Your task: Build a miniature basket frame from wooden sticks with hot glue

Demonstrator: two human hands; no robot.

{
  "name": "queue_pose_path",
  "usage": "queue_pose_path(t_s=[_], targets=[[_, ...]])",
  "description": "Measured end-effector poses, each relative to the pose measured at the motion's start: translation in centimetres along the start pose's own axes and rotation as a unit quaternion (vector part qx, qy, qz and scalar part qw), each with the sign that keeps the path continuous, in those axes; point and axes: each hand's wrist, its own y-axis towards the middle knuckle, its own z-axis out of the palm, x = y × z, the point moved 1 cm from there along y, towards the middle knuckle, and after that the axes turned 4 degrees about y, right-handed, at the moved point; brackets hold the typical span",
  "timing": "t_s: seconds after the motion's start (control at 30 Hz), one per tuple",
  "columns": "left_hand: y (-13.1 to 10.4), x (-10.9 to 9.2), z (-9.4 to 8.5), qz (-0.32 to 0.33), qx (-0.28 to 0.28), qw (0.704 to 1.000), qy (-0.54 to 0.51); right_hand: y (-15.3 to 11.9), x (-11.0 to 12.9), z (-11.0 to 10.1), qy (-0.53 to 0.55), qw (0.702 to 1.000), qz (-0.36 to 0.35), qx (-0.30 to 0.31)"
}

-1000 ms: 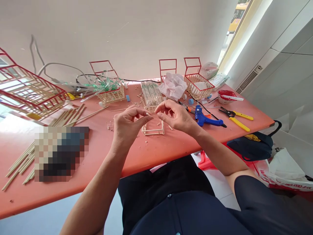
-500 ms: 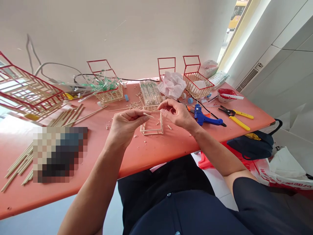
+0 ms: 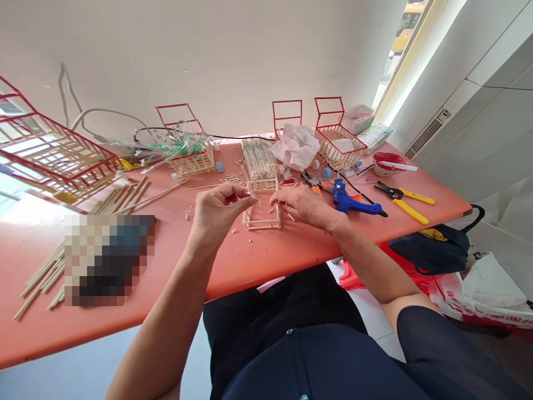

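A small frame of thin wooden sticks (image 3: 262, 225) stands on the orange-red table (image 3: 225, 272) between and below my hands. My left hand (image 3: 222, 208) is pinched on a short thin stick (image 3: 255, 196) above the frame's left side. My right hand (image 3: 302, 205) is at the frame's right side, its fingers bent close together over the edge. Whether those fingers hold anything is hidden. Beyond the frame lies a wrapped bundle of sticks (image 3: 258, 157).
A blue glue gun (image 3: 353, 204), yellow-handled pliers (image 3: 406, 201) and a red paint bowl (image 3: 387, 163) lie to the right. Red-rimmed stick baskets (image 3: 339, 147) line the back. Loose sticks (image 3: 41, 272) and a blurred dark object (image 3: 116, 261) are at the left.
My right hand has come down onto the frame's right side. My left hand still pinches the small stick, now at a different tilt. The view has shifted slightly.
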Motion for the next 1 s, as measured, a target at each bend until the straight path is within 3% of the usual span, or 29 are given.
queue_pose_path(t_s=[0.13,0.33,0.47,0.63,1.0], targets=[[0.1,-0.4,-0.6,0.03,-0.007,0.997,0.068,0.2,-0.1,0.0,-0.005,1.0,-0.012,-0.01],[-1.0,-3.9,-2.1,0.101,-0.038,0.989,0.104,0.3,0.9,-0.8,0.069,0.993,0.013,-0.095],[-2.2,-5.4,-2.2,0.109,-0.036,0.981,0.155,0.4,1.2,-0.7,0.083,0.985,0.0,-0.148],[-2.8,-5.1,-1.6,0.104,-0.059,0.974,0.193,0.3,1.6,-0.3,0.071,0.982,0.008,-0.176],[-2.2,-3.8,-0.7,0.074,-0.049,0.966,0.244,0.1,2.4,0.3,0.043,0.983,0.032,-0.176]])
